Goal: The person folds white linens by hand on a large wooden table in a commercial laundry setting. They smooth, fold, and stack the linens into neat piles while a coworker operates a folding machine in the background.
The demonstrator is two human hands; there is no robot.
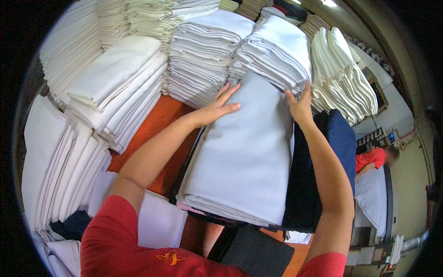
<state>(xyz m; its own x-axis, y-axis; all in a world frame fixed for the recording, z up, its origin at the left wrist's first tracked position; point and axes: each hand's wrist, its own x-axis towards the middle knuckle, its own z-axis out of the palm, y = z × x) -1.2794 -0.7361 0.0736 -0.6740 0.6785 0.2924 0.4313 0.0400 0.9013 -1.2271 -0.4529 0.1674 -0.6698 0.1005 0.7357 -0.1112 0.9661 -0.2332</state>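
Note:
A folded stack of white cloth [245,152] lies lengthwise before me, on top of darker folded fabric. My left hand [219,107] rests on its upper left edge, fingers apart, thumb pointing across the cloth. At the upper right corner is my right hand [300,105], thumb and fingers spread, its fingertips near the lower edge of a tall stack of folded white cloths [273,52]. Another tall white stack [204,59] stands just beyond my left hand. Whether either hand grips any layer is not clear.
Folded white cloths [114,76] lean at the left over an orange surface [159,138]. Cream cloths [342,79] stand at the upper right, with dark blue fabric [341,145] below. Black folded fabric [256,252] lies near my body. A person in red [372,159] is at the far right beside white fabric.

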